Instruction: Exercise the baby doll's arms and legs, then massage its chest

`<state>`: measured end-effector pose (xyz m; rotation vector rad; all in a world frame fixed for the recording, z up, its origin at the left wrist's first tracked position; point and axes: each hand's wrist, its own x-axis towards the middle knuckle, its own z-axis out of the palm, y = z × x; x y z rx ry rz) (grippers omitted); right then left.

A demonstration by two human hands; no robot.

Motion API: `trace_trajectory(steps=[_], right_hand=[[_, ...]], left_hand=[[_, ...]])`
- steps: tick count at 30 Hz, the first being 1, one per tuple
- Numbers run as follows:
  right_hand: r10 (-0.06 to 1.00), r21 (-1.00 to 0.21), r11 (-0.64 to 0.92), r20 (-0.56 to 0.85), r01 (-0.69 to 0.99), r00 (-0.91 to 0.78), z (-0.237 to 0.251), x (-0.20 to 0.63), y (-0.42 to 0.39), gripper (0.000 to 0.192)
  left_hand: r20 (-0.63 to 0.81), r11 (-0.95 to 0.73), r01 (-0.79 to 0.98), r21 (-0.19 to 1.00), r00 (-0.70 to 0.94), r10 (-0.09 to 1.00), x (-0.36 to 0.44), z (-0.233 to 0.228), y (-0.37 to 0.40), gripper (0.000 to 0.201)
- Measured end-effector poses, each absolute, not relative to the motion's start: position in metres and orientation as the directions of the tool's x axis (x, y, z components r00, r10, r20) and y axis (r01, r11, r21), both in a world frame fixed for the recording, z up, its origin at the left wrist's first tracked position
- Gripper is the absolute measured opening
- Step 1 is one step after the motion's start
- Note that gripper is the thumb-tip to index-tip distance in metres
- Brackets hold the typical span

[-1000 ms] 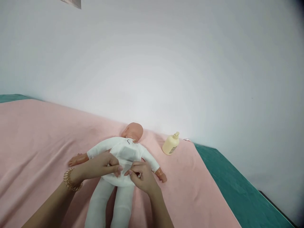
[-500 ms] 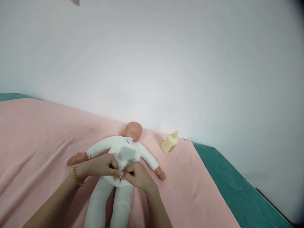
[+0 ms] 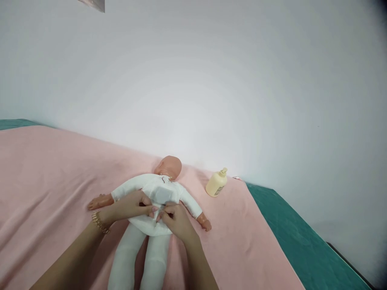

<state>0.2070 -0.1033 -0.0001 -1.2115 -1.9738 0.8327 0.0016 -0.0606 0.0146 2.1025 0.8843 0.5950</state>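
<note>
A baby doll with a white cloth body lies stretched out, its bare head pointing away from me and its arms spread. A pale grey rectangular patch shows on its upper torso. Just below that patch, my left hand has thumb and fingers pinched together on the doll's white cloth. From the right, my right hand pinches the same cloth close beside it, the fingertips of both hands nearly meeting. What exactly lies between the fingertips is too small to make out beyond the cloth.
A pale yellow pump bottle stands to the right of the doll's head. Under everything lies a pink sheet, with a green surface showing at its right side. A white wall rises behind.
Both hands have moved slightly up the doll's torso, toward the grey patch. Their fingers still pinch at its middle. The doll and bottle stay in place.
</note>
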Motion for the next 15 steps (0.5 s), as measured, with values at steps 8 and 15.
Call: trace_trajectory(steps=[8, 15], right_hand=[[0.913, -0.795, 0.396, 0.292, 0.458, -0.284, -0.01, 0.206, -0.099, 0.029], [0.915, -0.777, 0.401, 0.363, 0.485, -0.176, -0.023, 0.209, -0.093, 0.028]], left_hand=[[0.161, -0.519, 0.371, 0.77, 0.674, 0.721, 0.004, 0.011, -0.057, 0.046], [0.239, -0.559, 0.402, 0.726, 0.615, 0.752, 0.009, 0.006, -0.054, 0.045]])
